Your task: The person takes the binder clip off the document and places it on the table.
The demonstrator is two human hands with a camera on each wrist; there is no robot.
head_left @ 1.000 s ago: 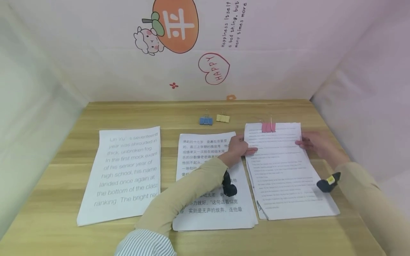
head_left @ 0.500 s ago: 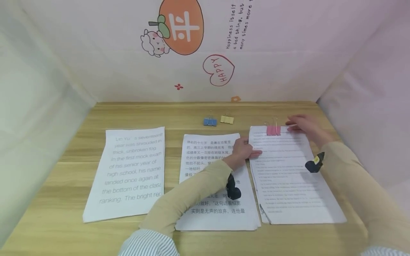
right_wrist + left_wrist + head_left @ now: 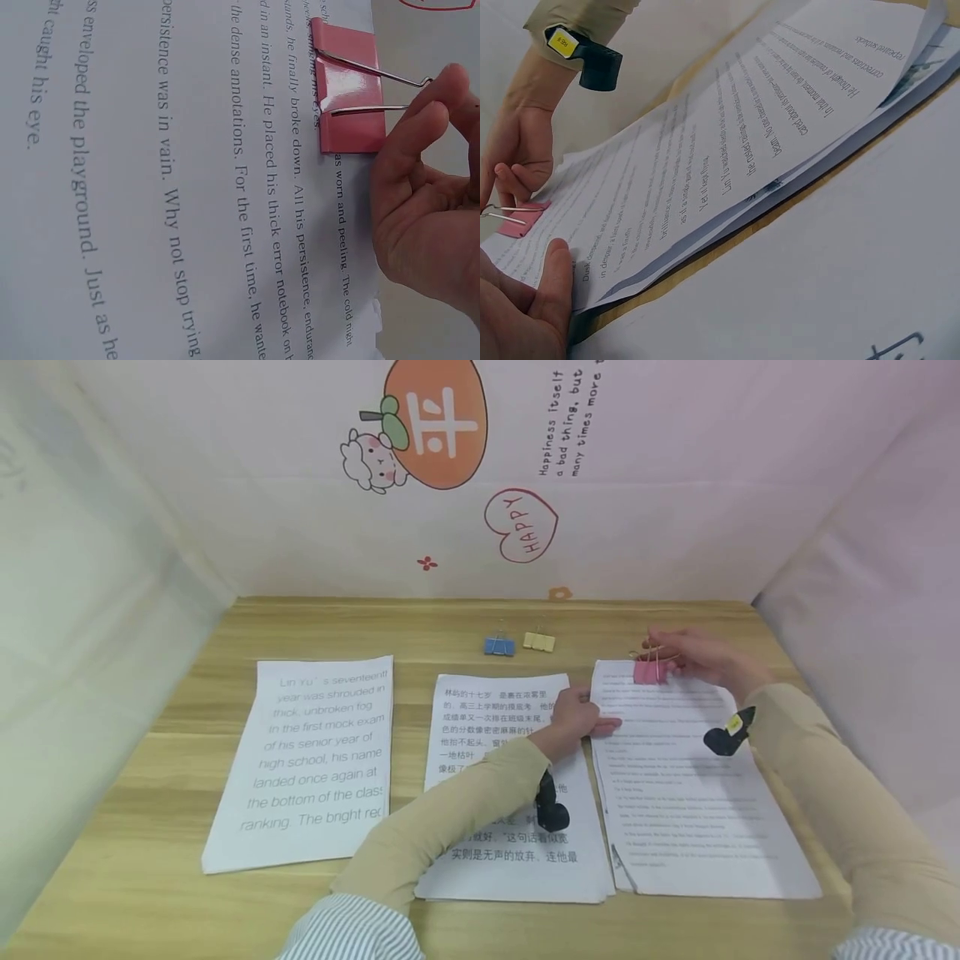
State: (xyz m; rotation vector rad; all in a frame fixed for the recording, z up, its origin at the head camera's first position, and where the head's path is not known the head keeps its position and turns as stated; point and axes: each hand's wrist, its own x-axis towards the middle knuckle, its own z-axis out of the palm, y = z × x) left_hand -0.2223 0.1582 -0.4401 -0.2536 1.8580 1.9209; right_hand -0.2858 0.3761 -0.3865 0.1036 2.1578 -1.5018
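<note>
A pink binder clip [image 3: 648, 672] sits on the top edge of the right-hand stack of printed paper [image 3: 690, 777]. My right hand [image 3: 693, 656] has its fingertips at the clip's wire handles, pinching them, as the right wrist view shows close up. My left hand [image 3: 576, 718] holds the stack's left edge near the top. Its thumb [image 3: 555, 277] lies on the top sheet, and its other fingers are partly hidden at the edge. Lower down, the stack's left edge is lifted, with a printed sheet showing beneath.
A middle stack with Chinese text [image 3: 517, 877] lies under my left forearm. Farther left is a stack with large English print [image 3: 300, 768]. A blue binder clip [image 3: 499, 647] and a yellow binder clip [image 3: 539, 642] lie behind them on the wooden table [image 3: 337, 627].
My right hand has gone from the stack's right edge up to its top edge and over to the pink binder clip's handles. My left hand stays at the left edge.
</note>
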